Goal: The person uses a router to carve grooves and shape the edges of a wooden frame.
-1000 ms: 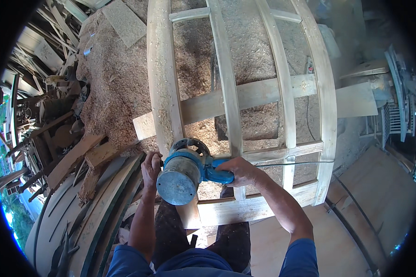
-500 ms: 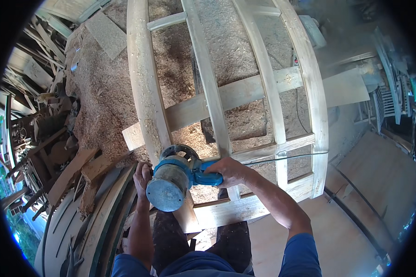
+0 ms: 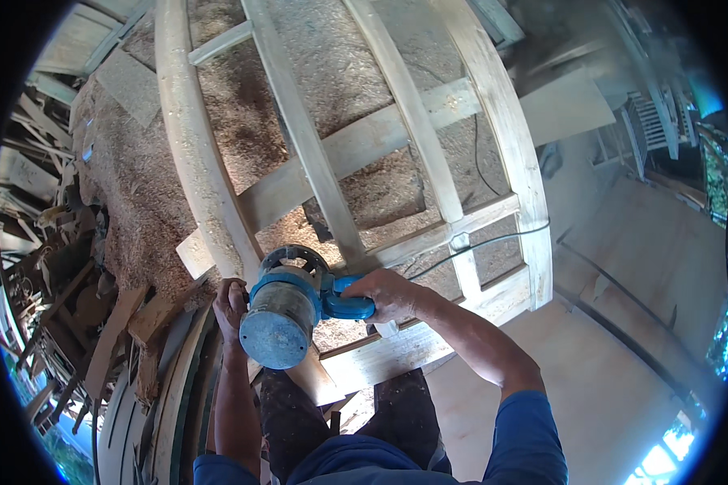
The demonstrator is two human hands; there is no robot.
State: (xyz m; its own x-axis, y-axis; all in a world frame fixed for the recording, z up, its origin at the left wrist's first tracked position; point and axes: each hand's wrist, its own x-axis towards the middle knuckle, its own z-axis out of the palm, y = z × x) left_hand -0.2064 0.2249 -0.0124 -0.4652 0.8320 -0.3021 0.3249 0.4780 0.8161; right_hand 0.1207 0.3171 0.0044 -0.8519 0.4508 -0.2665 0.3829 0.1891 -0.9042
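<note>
A wood router (image 3: 279, 311) with a round grey motor and a blue D-shaped handle sits on the left side rail of a wooden frame (image 3: 188, 133), near its close end. My right hand (image 3: 384, 296) is wrapped round the blue handle. My left hand (image 3: 230, 305) is at the router's left side with its fingers curled; what they grip, if anything, is hidden. Past the motor shows part of the router's round base with openings. The bit is out of sight. Wood chips lie scattered on the rail.
A dark cord (image 3: 501, 238) runs across the frame from near the router. Below the frame, a board (image 3: 356, 149) crosses over a heap of shavings (image 3: 129, 186). Scrap timber (image 3: 61, 259) crowds the left. A wide pale sheet (image 3: 598, 331) lies at right.
The view has turned, so the frame and surroundings appear shifted left and tilted. My right hand still grips the router, which stays near the frame's close left corner.
</note>
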